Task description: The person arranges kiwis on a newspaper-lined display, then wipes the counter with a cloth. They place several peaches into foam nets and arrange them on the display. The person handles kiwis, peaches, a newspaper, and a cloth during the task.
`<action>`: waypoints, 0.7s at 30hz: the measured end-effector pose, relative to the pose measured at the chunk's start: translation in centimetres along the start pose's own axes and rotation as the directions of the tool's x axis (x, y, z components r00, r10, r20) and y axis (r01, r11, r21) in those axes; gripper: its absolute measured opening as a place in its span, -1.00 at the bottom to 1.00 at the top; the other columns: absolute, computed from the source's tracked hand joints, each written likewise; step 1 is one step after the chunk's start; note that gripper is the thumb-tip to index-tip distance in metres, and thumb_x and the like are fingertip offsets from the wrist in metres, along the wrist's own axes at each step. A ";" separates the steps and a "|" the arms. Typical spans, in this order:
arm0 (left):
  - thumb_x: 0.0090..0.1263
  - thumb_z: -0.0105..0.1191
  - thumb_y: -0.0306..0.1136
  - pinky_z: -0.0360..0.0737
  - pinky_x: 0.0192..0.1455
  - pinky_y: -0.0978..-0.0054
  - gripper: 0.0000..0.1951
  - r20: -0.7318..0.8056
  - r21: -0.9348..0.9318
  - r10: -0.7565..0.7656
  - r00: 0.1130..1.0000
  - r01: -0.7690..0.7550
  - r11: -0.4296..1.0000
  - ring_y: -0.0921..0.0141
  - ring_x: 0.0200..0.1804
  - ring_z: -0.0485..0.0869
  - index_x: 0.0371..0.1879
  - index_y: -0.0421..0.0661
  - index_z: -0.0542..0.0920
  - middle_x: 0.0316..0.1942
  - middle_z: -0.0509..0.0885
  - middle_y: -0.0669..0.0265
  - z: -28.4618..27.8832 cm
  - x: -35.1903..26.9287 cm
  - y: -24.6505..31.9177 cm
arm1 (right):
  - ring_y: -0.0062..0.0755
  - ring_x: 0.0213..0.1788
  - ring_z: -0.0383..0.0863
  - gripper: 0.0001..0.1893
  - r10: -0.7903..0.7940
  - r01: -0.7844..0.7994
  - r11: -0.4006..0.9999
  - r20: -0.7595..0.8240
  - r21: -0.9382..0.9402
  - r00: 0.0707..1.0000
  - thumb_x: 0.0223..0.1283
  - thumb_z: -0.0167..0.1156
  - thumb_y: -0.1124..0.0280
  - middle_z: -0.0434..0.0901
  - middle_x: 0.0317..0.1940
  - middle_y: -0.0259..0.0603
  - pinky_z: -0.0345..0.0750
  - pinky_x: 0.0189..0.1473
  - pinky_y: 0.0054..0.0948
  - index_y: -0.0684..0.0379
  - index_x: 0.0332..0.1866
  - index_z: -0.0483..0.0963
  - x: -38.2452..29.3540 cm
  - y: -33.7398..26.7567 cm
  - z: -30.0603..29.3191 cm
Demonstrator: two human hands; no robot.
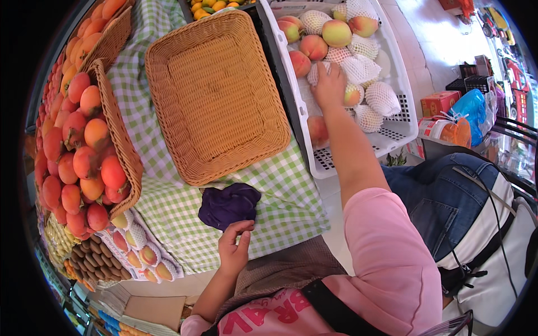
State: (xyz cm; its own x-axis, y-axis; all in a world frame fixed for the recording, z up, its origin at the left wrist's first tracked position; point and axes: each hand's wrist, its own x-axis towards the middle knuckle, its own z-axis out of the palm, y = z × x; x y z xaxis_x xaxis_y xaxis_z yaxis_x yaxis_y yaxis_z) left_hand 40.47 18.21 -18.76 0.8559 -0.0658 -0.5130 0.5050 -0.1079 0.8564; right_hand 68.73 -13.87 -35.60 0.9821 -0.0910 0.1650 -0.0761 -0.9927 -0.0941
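Observation:
My right hand point(330, 87) reaches into a white plastic crate point(302, 107) of peaches, its fingers over a peach in a white foam net point(313, 74); whether they grip it I cannot tell. Bare peaches point(336, 33) and net-wrapped ones point(382, 98) lie around it. Near the table's front edge, my left hand point(236, 243) is held with fingers partly bent and nothing in them, beside a crumpled dark purple cloth point(230, 206). Between the hands and the far side, an empty wicker basket point(218, 88) rests on a green-and-white checked tablecloth point(290, 185).
Wicker baskets of red-orange fruit point(75, 155) stand at left, with brown oval fruit point(96, 258) and netted peaches point(148, 255) below. Another person in jeans point(437, 201) bends close on the right. Boxes point(440, 103) and bags point(468, 113) lie beyond the crate.

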 end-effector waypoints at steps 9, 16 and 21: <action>0.35 0.05 -0.53 0.52 0.01 0.47 -0.80 0.079 0.104 0.095 0.992 -0.102 0.989 0.37 -0.11 0.64 -0.07 -0.22 0.59 -0.16 0.65 0.18 0.7 0.0 1.1 | -0.02 0.11 0.45 -0.24 0.109 -0.228 0.918 0.345 0.324 0.932 -0.24 0.46 0.20 0.45 0.04 0.02 0.34 0.23 -0.11 0.03 0.23 0.39 -1.5 -0.2 -4.4; 0.32 0.06 -0.55 0.53 0.03 0.45 -0.79 0.049 0.140 0.175 0.983 -0.180 0.974 0.32 -0.07 0.64 -0.07 -0.23 0.58 -0.11 0.65 0.16 -0.5 0.9 3.0 | -0.17 0.11 0.53 -0.37 0.314 -0.549 -0.078 0.543 0.832 0.779 0.05 0.28 0.24 0.51 0.10 -0.09 0.44 0.18 -0.22 0.24 0.25 0.33 -4.1 1.7 -6.6; 0.19 0.23 -0.47 0.44 0.19 0.23 -0.55 0.071 0.454 0.537 0.840 -0.507 0.733 0.05 0.16 0.49 0.10 -0.18 0.49 0.20 0.44 -0.05 -2.6 1.5 4.2 | -0.22 0.20 0.49 -0.41 0.094 -0.423 -0.496 0.531 0.759 0.842 0.18 0.12 0.22 0.48 0.17 -0.10 0.37 0.30 -0.20 0.29 0.28 0.27 -8.2 -3.2 -16.8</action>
State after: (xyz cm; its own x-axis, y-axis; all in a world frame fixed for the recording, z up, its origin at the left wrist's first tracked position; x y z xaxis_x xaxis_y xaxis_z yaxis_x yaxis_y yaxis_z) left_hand 44.21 20.22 -15.79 0.9827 -0.1833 0.0247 -0.1141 -0.4957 0.8610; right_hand 58.04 -11.31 -20.18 0.9113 -0.1278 -0.3914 -0.2469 0.5911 -0.7678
